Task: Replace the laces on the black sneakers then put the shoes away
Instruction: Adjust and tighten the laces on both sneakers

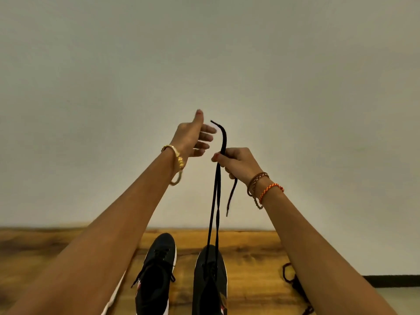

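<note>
While the right hand (236,163) pinches both ends of the black lace (216,201) high above the right sneaker (210,280) and the left hand (193,138) hangs released, tugging could, apparently, unthread eyelets.

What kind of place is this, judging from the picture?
Probably a room in a home, though little shows. A wooden table stands against a plain pale wall, two black sneakers rest on it, and the right hand holds up a black lace.
</note>
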